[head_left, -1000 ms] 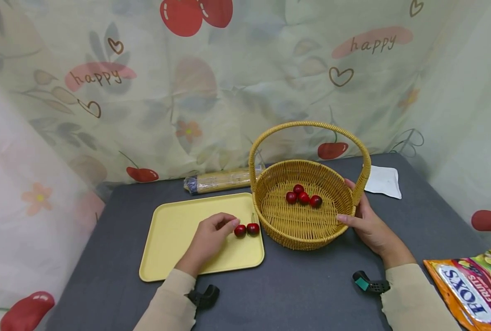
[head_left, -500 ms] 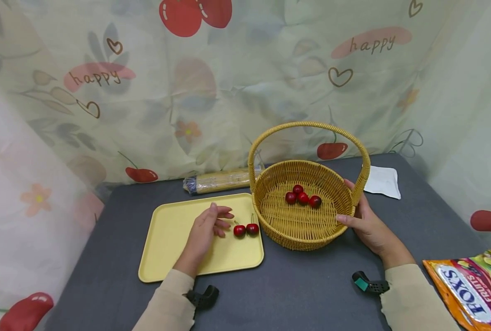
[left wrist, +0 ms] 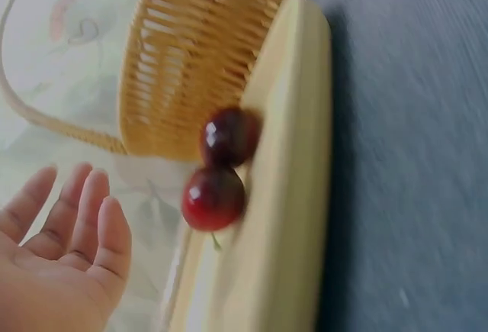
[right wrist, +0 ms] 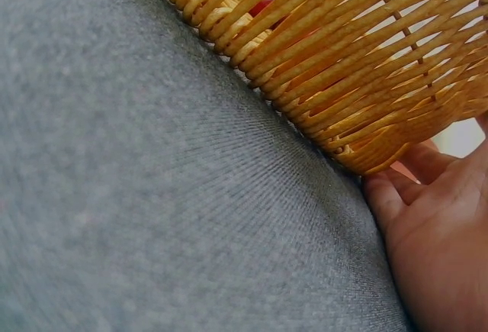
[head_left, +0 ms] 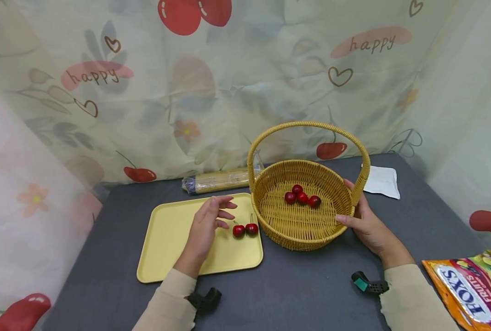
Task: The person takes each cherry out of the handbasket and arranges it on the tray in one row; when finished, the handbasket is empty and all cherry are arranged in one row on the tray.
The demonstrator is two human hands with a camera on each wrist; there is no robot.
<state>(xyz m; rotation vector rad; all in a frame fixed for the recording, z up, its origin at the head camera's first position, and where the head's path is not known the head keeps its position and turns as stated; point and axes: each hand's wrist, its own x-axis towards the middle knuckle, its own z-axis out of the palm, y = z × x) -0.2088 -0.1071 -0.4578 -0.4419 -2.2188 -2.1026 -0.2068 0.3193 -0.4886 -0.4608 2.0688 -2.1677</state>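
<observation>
Two dark red cherries, the left one (head_left: 238,231) and the right one (head_left: 251,229), sit side by side at the right end of a pale yellow tray (head_left: 167,239). Just left of them my left hand (head_left: 202,230) hovers over the tray, fingers loosely extended and holding nothing. The left wrist view shows this hand (left wrist: 69,263) apart from both cherries. My right hand (head_left: 369,223) holds the right side of a round wicker basket (head_left: 299,225), thumb over its rim and other fingers partly hidden behind. Several cherries (head_left: 302,198) lie together inside the basket.
Behind the tray lies a plastic-wrapped bundle of sticks (head_left: 220,180). A white packet (head_left: 382,181) is behind the basket on the right, and a colourful Fox's bag (head_left: 473,289) at the lower right. The basket's tall handle (head_left: 307,124) arches over it.
My left hand's fingers were at the left cherry; they have opened out and drawn back to the left. That cherry's stem now shows. My right hand and the basket stay put.
</observation>
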